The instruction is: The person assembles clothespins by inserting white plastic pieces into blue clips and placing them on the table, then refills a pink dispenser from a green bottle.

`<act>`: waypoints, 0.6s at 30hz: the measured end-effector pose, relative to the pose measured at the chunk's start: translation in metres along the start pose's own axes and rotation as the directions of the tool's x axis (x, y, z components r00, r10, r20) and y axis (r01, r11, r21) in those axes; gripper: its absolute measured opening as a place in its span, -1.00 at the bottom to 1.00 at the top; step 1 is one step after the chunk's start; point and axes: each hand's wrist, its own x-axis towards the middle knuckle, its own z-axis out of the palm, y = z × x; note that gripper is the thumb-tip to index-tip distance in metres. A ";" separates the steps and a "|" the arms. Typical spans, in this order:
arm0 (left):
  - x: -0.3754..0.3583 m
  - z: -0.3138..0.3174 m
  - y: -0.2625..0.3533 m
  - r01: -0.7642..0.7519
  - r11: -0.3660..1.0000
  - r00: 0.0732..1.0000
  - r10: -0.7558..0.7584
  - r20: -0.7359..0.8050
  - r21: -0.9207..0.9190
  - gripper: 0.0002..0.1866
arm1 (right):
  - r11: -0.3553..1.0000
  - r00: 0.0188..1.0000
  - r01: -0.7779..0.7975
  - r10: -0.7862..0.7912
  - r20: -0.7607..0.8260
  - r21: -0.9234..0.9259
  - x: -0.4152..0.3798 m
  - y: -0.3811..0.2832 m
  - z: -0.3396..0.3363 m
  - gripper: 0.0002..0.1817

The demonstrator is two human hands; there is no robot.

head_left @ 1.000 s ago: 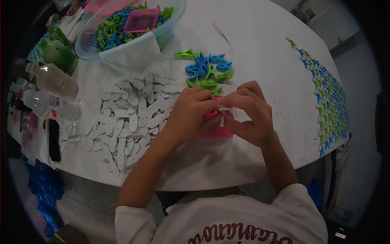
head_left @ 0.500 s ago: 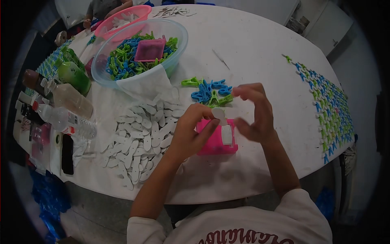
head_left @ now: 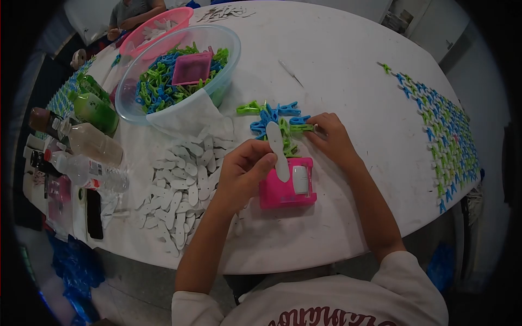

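Between the thumb and fingers of my left hand [head_left: 246, 169] is a white sole-shaped piece [head_left: 278, 152], held upright above a pink box [head_left: 277, 187]. My right hand [head_left: 333, 140] pinches the end of a green clothespin [head_left: 299, 129] at the right of a small heap of blue clothespins [head_left: 265, 115] and green ones. A white block [head_left: 299, 180] sits in the right side of the pink box. To the left of my left hand lies a pile of similar white pieces [head_left: 187, 179].
A clear blue basin [head_left: 124, 103] holds many clothespins and a pink tray [head_left: 193, 69]. Behind it stands a pink basin [head_left: 182, 16], near another person [head_left: 133, 13]. Bottles [head_left: 95, 142] line the left. Rows of clipped pieces [head_left: 443, 136] cover the right; a thin tool [head_left: 291, 73] lies behind.
My right hand has moved from beside the pink box up to the heap and closed on a green clothespin. The white piece in my left hand has turned more upright.
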 end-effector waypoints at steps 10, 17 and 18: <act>-0.001 0.002 0.003 -0.048 0.991 0.995 0.059 -0.080 0.126 -0.87 | 0.962 0.976 -0.207 0.216 0.034 -0.179 -0.016 -0.024 -0.051 -0.73; 0.001 -0.001 0.002 -0.076 0.991 0.994 0.083 -0.065 0.110 -0.86 | 0.955 0.966 -0.216 0.239 0.099 -0.202 -0.048 -0.015 -0.052 -0.58; 0.000 -0.001 0.002 -0.069 0.991 0.995 0.076 -0.061 0.112 -0.85 | 0.952 0.952 -0.263 0.283 0.120 -0.159 -0.046 -0.014 -0.054 -0.44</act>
